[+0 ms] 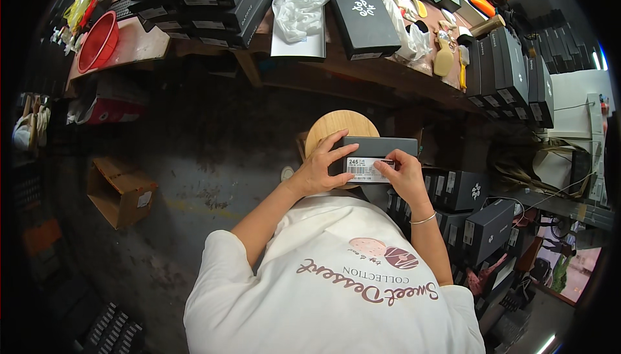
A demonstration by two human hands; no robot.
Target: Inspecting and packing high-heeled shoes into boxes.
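Observation:
In front of my body a dark grey shoe box [398, 145] is held with one end facing me. That end carries a white printed label [359, 168] with a barcode. My left hand [317, 166] grips the box by its left side, fingers reaching over the top and thumb along the label's lower edge. At the right part of the label, my right hand [407, 174] presses with thumb and forefinger pinched at its edge. A round wooden stool top [341, 123] shows just behind the box.
A workbench [255, 40] ahead bears stacked shoe boxes [213, 5], an open box with tissue paper [299, 24], a closed black box [362, 18] and brushes. A red basin [99, 42] stands left. More boxes [488, 231] are piled right; a carton [121, 192] lies on the floor.

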